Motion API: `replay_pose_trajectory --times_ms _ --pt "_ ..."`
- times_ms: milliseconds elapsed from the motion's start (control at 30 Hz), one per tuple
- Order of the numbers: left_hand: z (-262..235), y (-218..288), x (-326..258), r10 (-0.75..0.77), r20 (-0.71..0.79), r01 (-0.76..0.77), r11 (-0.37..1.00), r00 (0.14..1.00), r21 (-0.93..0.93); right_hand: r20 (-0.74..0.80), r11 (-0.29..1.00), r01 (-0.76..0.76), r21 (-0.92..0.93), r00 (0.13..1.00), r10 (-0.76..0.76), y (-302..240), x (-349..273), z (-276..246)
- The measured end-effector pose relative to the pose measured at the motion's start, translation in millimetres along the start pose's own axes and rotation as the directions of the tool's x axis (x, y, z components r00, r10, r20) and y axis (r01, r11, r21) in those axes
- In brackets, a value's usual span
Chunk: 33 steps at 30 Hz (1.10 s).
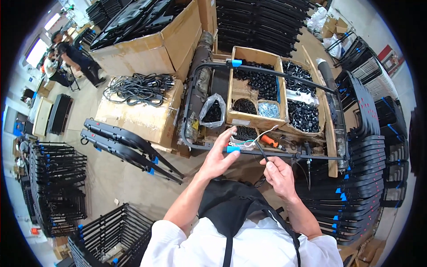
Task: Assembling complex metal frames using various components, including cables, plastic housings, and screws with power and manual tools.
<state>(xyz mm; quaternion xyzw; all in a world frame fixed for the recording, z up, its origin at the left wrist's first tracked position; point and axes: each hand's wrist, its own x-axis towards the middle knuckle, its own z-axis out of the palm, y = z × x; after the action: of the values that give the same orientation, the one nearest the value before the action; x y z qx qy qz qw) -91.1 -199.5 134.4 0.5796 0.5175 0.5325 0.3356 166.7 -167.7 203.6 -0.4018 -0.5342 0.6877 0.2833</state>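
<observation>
My right hand [279, 175] is closed round a black cable [261, 150]. From the cable's upper end, thin white and green wires [251, 141] fan out over the bench edge. To the left, my left hand [218, 158] has its fingers stretched apart and holds nothing that I can see. Its thumb is close to a blue tape piece [233, 149] on the near bar of a black tubular frame [284, 155]. That frame lies across the workbench, around the parts boxes. Just beyond my right hand lies an orange-handled tool [270, 141], its far end hidden.
Cardboard boxes [228, 104] of black caps and screws stand on the bench beside a plastic bag [213, 110] of small black parts. Coiled cables [138, 89] top a carton at left. Stacked black frames [356, 191] crowd the right. Two people [73, 58] are at far left.
</observation>
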Motion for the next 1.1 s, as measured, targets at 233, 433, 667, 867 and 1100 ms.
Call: replay_pose_trajectory --times_ms 233,433,667,867,1100 --pt "46.4 22.7 -6.5 -0.215 0.274 0.314 0.861 0.937 -0.399 0.183 0.974 -0.058 0.217 0.983 0.017 10.8 -16.0 -29.6" --pt "53.4 66.8 -46.5 -0.656 0.010 0.558 0.635 0.755 -0.534 0.094 0.912 0.251 -0.323 0.968 -0.233 38.1 -24.1 -37.2" --pt "65.7 81.0 -80.7 -0.597 -0.480 0.392 0.795 0.643 -0.464 0.222 0.636 0.471 -0.612 0.874 -0.433 65.1 -23.4 -19.9" --pt "50.7 65.5 -90.1 -0.502 -0.555 0.198 0.833 0.663 -0.517 0.331 0.660 0.460 -0.594 0.888 -0.320 58.9 -18.2 -12.7" --pt "19.7 33.2 -81.7 -0.613 -0.469 0.149 0.694 0.636 -0.704 0.361 0.592 0.457 -0.664 0.889 -0.281 58.8 -8.8 19.5"
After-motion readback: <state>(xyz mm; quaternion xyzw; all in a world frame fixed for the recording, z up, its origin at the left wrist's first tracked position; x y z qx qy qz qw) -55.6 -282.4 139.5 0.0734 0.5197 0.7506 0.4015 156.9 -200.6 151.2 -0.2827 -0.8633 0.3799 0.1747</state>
